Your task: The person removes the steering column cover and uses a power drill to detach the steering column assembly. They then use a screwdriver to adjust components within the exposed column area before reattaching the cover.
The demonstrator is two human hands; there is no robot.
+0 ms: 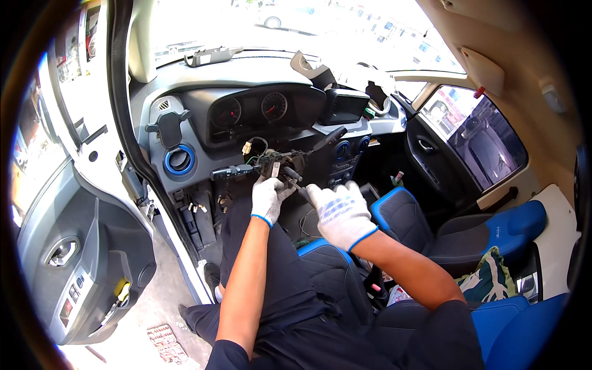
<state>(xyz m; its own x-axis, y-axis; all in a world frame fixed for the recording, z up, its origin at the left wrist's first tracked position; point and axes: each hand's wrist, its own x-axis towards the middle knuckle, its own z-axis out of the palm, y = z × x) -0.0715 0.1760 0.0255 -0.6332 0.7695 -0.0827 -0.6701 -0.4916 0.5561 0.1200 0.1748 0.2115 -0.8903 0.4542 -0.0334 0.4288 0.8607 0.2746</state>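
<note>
The steering column switch assembly (280, 165) sits exposed below the instrument cluster, with no steering wheel on it. One stalk (231, 172) sticks out left and another (328, 139) up to the right. A pale connector (246, 148) on dark wire stands at its top left. White knit gloves with blue cuffs cover both hands. My left hand (268, 198) grips the assembly's lower side, its fingertips partly hidden. My right hand (341, 213) is closed around a screwdriver (301, 190), whose thin shaft points at the assembly's lower right beside the bare column shaft (292, 174). Its tip is hard to make out.
A phone holder (169, 128) stands at the left vent. Loose trim covers (312, 71) lie on the dashboard, with another trim piece (213, 56) farther left. The driver's door (86, 246) hangs open. A tray of small tool pieces (166, 344) lies on the ground outside.
</note>
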